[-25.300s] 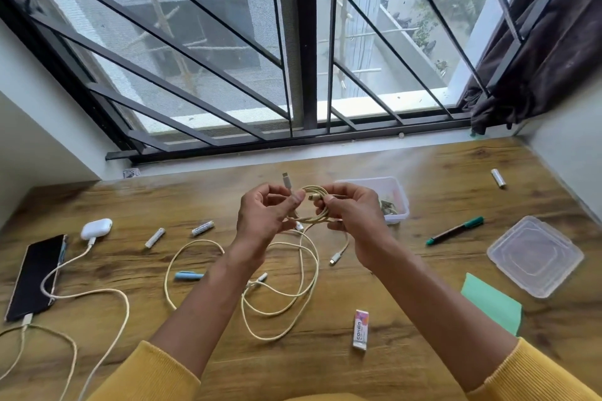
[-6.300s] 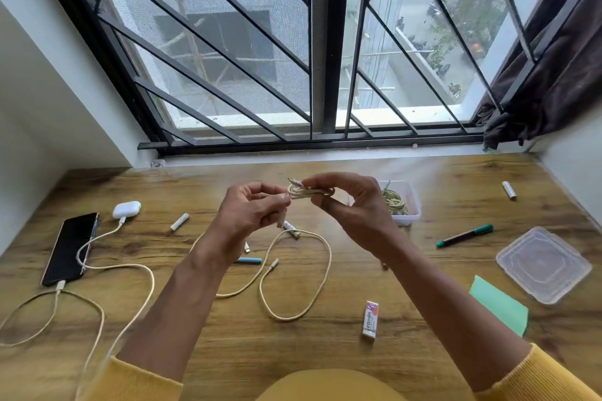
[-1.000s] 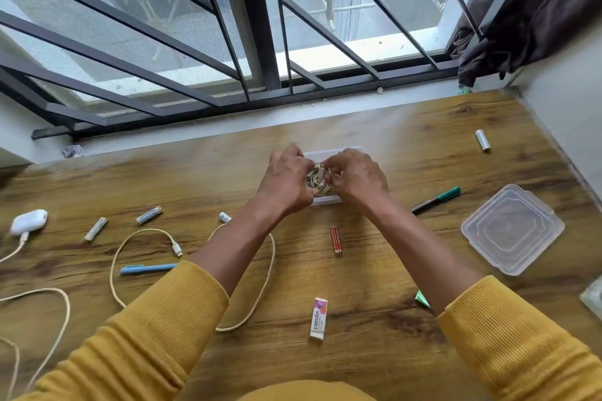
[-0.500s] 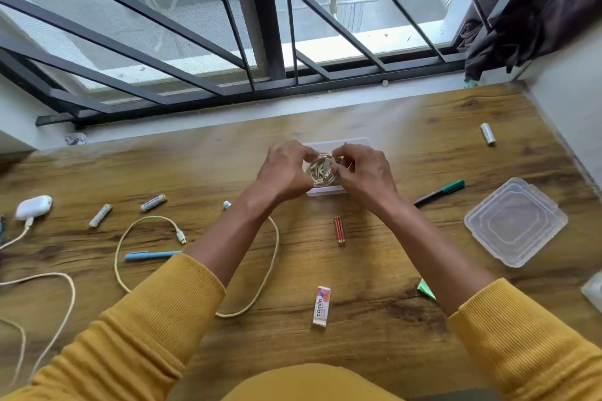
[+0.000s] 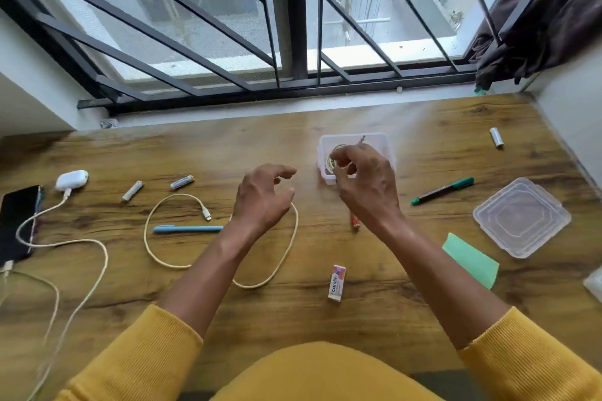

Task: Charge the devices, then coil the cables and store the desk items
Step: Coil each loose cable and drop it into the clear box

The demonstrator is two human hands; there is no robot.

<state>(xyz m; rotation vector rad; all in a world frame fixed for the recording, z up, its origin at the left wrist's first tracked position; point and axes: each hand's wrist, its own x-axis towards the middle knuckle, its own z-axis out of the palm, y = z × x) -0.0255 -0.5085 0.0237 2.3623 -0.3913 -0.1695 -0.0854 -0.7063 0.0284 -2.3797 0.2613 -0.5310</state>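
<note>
Phone [image 5: 18, 221] and earbud case [image 5: 71, 180] plugged in, coiled cables in the clear box [image 5: 386, 143] — loose cable [image 5: 294, 238], batteries, pens unstored on the tabletop [image 5: 391, 319]; left hand [image 5: 260, 202] and right hand [image 5: 365, 185] apart, fingers loosely curled, empty.

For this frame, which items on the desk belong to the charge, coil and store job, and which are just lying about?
Job items: clear box with coiled cable, loose cable, phone, earbud case, batteries, blue pen, green marker, eraser, lid.

Lying about: curtain, window grille.
</note>
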